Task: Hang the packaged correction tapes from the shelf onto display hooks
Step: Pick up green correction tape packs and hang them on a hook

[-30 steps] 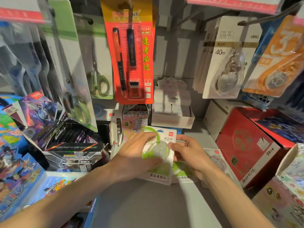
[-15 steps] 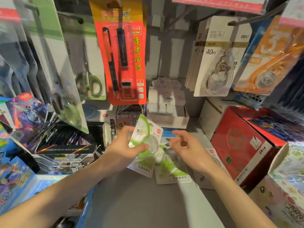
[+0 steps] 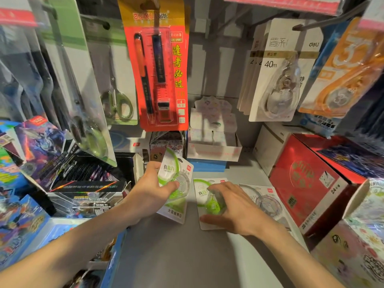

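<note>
My left hand point(image 3: 149, 194) grips a green-and-white packaged correction tape point(image 3: 176, 179), lifted and tilted above the grey shelf point(image 3: 187, 256). A second green packaged tape point(image 3: 202, 192) lies flat on the shelf, and my right hand point(image 3: 230, 204) rests on it with fingers curled over its blister and thumb along its lower edge. A third packaged tape, grey and white point(image 3: 264, 198), lies flat just right of that hand. A dark display hook point(image 3: 324, 19) juts out at the upper right, carrying white 40m tape cards point(image 3: 278, 75).
Hanging scissors packs point(image 3: 116, 84) and a red pen set point(image 3: 158, 69) fill the upper left and middle. Card boxes point(image 3: 62, 163) crowd the left side; a red box point(image 3: 307, 181) and patterned boxes point(image 3: 357, 246) crowd the right. An orange tape pack point(image 3: 349, 75) hangs at far right.
My left hand lifted the top green pack off the pile and tilted it up. My right hand let go of it and came down onto the second green pack.
</note>
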`<state>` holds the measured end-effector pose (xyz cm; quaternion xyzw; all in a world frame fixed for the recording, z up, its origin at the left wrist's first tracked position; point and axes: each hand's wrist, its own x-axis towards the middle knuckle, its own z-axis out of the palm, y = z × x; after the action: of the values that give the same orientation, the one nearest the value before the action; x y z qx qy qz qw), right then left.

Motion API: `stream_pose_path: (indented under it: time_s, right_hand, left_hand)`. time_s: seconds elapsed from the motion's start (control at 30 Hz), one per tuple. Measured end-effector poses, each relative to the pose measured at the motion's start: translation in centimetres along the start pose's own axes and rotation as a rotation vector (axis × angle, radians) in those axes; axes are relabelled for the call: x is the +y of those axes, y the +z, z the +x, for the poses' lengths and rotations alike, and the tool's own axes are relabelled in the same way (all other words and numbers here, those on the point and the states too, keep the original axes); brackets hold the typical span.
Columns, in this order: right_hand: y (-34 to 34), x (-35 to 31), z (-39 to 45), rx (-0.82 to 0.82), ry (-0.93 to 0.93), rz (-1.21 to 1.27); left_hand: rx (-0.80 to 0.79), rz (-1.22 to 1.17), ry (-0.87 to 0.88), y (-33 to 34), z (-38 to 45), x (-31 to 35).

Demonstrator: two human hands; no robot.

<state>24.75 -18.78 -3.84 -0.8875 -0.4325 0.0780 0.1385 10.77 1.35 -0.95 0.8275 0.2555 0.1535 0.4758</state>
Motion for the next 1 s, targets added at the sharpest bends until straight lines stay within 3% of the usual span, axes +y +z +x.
stream_pose_path:
  time_s: [0.3,0.63,0.8,1.0]
  right_hand:
    - [-2.0,0.4,-1.3,0.222,0.032,0.239]
    - [0.0,-2.6,-1.2,0.22,-0.164,0.366]
    - [-1.0,-1.8,-1.1,0.21,0.063,0.766]
    - [-1.5,-0.9,-1.4,0.067,0.261,1.227]
  left_hand:
    - [-0.038,-0.115,-0.088,0.3,0.0,0.0]
    - [-0.032,-0.293,-0.084,2.1,0.5,0.0]
    - [-0.027,-0.334,-0.073,1.7,0.3,0.0]
    - [-0.042,-0.368,-0.051,1.5,-0.4,0.7]
